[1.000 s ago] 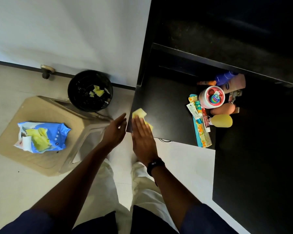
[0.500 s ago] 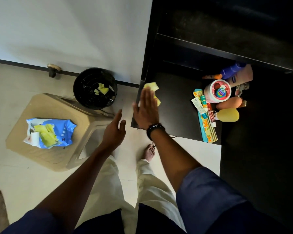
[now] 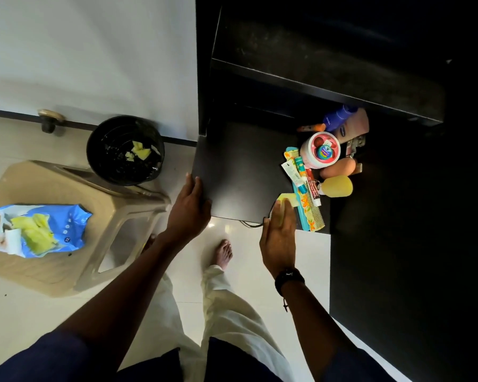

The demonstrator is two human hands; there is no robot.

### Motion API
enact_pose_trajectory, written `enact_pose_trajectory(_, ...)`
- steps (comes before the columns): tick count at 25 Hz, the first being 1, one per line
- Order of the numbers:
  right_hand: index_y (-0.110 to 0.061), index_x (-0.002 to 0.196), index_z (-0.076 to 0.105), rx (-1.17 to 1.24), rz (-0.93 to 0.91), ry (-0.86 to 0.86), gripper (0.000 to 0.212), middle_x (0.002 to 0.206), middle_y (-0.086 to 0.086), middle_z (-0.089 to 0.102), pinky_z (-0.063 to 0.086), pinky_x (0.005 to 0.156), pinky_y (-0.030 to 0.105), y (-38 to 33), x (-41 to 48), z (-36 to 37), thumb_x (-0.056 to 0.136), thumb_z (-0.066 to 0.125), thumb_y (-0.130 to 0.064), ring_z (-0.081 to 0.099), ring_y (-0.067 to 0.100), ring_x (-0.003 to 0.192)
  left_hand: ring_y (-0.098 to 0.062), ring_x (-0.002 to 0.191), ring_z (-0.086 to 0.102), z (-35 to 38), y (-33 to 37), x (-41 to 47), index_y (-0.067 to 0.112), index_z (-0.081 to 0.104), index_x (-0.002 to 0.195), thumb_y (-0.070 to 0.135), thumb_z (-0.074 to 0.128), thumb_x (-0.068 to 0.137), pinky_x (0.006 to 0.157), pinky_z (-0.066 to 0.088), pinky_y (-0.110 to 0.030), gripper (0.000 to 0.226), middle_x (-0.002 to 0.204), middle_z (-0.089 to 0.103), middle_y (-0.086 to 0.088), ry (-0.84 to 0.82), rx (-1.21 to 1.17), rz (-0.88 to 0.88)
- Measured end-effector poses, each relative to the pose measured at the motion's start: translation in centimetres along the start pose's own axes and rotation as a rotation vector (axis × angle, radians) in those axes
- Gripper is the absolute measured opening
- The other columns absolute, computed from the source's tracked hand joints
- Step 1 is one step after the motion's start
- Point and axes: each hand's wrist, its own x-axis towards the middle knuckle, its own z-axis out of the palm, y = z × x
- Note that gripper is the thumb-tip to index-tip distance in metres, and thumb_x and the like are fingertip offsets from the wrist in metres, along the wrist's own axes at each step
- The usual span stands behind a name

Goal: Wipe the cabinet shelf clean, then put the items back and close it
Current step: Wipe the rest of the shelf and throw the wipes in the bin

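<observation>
The black cabinet shelf (image 3: pixel 243 172) juts out at centre. My right hand (image 3: pixel 279 238) lies flat with straight fingers on a yellow wipe (image 3: pixel 287 200), pressing it against the shelf's front edge beside the combs. My left hand (image 3: pixel 189 209) rests on the shelf's front left corner, fingers curved over the edge. Toiletries crowd the shelf's right side: a round pink-lidded jar (image 3: pixel 320 150), a blue bottle (image 3: pixel 338 118), a yellow bottle (image 3: pixel 338 186), tubes and combs (image 3: pixel 305 188).
A black bin (image 3: pixel 125 150) with used yellow wipes stands on the floor by the wall. A beige plastic stool (image 3: pixel 66 230) at left carries a blue wipes pack (image 3: pixel 42 230). My bare foot (image 3: pixel 223 252) is on the tiled floor below the shelf.
My right hand has slid the wipe from the shelf's left side across to the front right, next to the combs. My left hand moved up from mid-air onto the shelf's corner.
</observation>
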Motion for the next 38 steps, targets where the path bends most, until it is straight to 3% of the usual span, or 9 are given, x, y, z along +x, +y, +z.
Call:
enact_pose_trajectory(3, -0.002, 0.138, 0.039, -0.153, 0.036, -0.013, 0.051, 0.136, 0.021, 0.048, 0.046, 0.099, 0.051, -0.5, 2.1, -0.9, 0.093, 0.055, -0.021, 0.047, 0.04, 0.124, -0.041, 0.142, 0.017, 0.1, -0.6, 0.6, -0.004, 0.022, 0.146, 0.018, 0.039, 0.094, 0.115, 0.028, -0.046, 0.058, 0.155, 0.014, -0.026, -0.052, 0.068, -0.019)
enact_pose_trajectory(6, 0.002, 0.135, 0.045, -0.236, 0.039, -0.061, 0.065, 0.133, 0.023, 0.053, 0.048, 0.094, 0.052, -0.9, 2.8, -1.2, 0.078, 0.073, -0.011, 0.053, 0.044, 0.118, -0.043, 0.144, 0.005, -0.2, -2.0, 1.1, -0.005, 0.026, 0.144, 0.037, 0.008, 0.089, 0.117, 0.024, -0.046, 0.072, 0.152, 0.017, -0.029, -0.098, 0.212, 0.068)
enact_pose_trajectory(9, 0.004, 0.136, 0.045, -0.194, 0.033, -0.028, 0.072, 0.137, 0.024, 0.049, 0.049, 0.091, 0.054, 0.2, 1.3, -1.0, 0.071, 0.076, 0.003, 0.052, 0.047, 0.12, -0.039, 0.144, 0.011, -0.7, -1.2, 1.2, -0.003, 0.023, 0.146, 0.025, 0.024, 0.096, 0.116, 0.025, -0.046, 0.057, 0.155, 0.014, -0.024, -0.123, 0.297, 0.016)
enact_pose_trajectory(13, 0.004, 0.136, 0.043, -0.092, 0.005, 0.023, 0.068, 0.137, 0.023, 0.05, 0.051, 0.093, 0.05, 1.2, -1.5, -1.2, 0.075, 0.072, 0.007, 0.051, 0.042, 0.124, -0.039, 0.143, 0.019, -0.3, -2.4, 1.9, -0.007, 0.018, 0.145, 0.03, 0.03, 0.095, 0.106, 0.041, -0.045, 0.064, 0.152, 0.018, -0.028, -0.154, 0.223, 0.072)
enact_pose_trajectory(19, 0.011, 0.133, 0.045, -0.192, -0.212, -0.095, 0.054, 0.139, 0.029, 0.045, 0.04, 0.106, 0.05, -2.9, 4.0, -1.5, 0.084, 0.062, -0.007, 0.045, 0.044, 0.128, -0.042, 0.133, 0.038, -1.1, -0.7, 1.1, -0.006, 0.018, 0.146, 0.018, 0.046, 0.093, 0.1, 0.045, -0.045, 0.064, 0.153, 0.012, -0.031, -0.185, 0.282, 0.038)
enact_pose_trajectory(24, 0.01, 0.144, 0.023, -0.205, -0.018, -0.099, 0.057, 0.15, 0.031, 0.025, 0.019, 0.117, 0.045, -6.5, 11.4, -1.6, 0.101, 0.031, -0.026, 0.024, 0.043, 0.139, -0.043, 0.125, 0.047, -1.6, -0.8, 1.2, -0.004, 0.02, 0.146, 0.016, 0.048, 0.093, 0.095, 0.046, -0.044, 0.063, 0.155, 0.011, -0.028, -0.186, 0.293, 0.05)
enact_pose_trajectory(31, 0.006, 0.146, 0.019, -0.156, 0.022, -0.075, 0.061, 0.153, 0.031, 0.015, 0.01, 0.118, 0.044, -8.2, 16.7, -1.3, 0.099, 0.035, -0.029, 0.015, 0.043, 0.142, -0.041, 0.129, 0.044, -1.0, -1.3, 1.4, -0.003, 0.016, 0.147, 0.016, 0.045, 0.092, 0.094, 0.049, -0.045, 0.065, 0.156, 0.008, -0.025, -0.182, 0.324, 0.064)
enact_pose_trajectory(34, 0.008, 0.144, 0.026, -0.057, -0.032, -0.099, 0.058, 0.151, 0.032, 0.02, 0.007, 0.119, 0.041, -9.4, 19.9, -1.7, 0.096, 0.039, -0.023, 0.016, 0.041, 0.142, -0.042, 0.12, 0.052, -1.2, -0.9, 1.3, 0.0, 0.018, 0.148, 0.014, 0.047, 0.093, 0.09, 0.048, -0.045, 0.064, 0.157, 0.007, -0.022, -0.138, 0.283, 0.037)
enact_pose_trajectory(38, 0.009, 0.134, 0.043, -0.032, -0.339, -0.187, 0.051, 0.14, 0.029, 0.043, 0.022, 0.116, 0.037, -13.1, 19.3, 0.2, 0.088, 0.04, -0.012, 0.037, 0.039, 0.135, -0.044, 0.12, 0.051, -1.3, -1.4, 1.3, 0.003, 0.021, 0.148, 0.013, 0.047, 0.091, 0.09, 0.048, -0.046, 0.063, 0.158, 0.007, -0.02, -0.128, 0.267, 0.049)
